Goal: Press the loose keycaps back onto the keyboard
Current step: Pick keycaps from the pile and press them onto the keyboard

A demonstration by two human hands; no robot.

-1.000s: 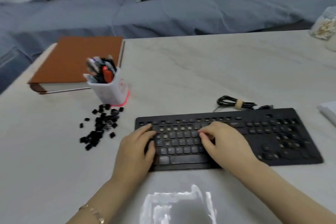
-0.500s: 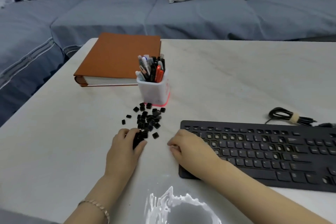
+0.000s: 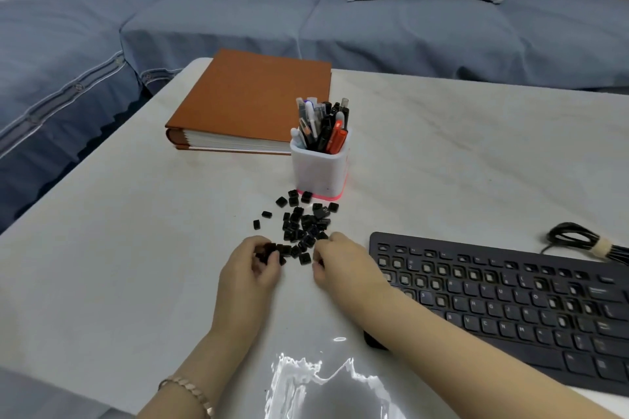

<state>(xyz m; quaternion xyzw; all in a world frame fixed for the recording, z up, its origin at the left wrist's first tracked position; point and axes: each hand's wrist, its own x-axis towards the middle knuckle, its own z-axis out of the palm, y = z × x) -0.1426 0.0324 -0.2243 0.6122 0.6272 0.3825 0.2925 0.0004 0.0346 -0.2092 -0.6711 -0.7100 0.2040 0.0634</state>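
A pile of loose black keycaps [image 3: 304,224] lies on the white table [image 3: 136,248], just in front of the pen cup. The black keyboard [image 3: 517,303] sits to the right, with several bare key sockets in its upper rows. My left hand [image 3: 250,269] rests at the near left edge of the pile, fingers curled around a few keycaps. My right hand [image 3: 343,264] is at the pile's near right edge, fingertips bent down onto the keycaps; what it grips is hidden. My right forearm crosses the keyboard's near left corner.
A white pen cup [image 3: 320,163] full of pens stands behind the pile. An orange-covered book [image 3: 252,102] lies behind it at the table's far left corner. The keyboard's bundled cable [image 3: 578,241] lies at the right. A blue sofa [image 3: 374,27] runs behind the table.
Both hands left the keyboard and moved left to the keycap pile. The right hand has now reached the pile, and the left hand's fingers have closed over keycaps. The view swung left.
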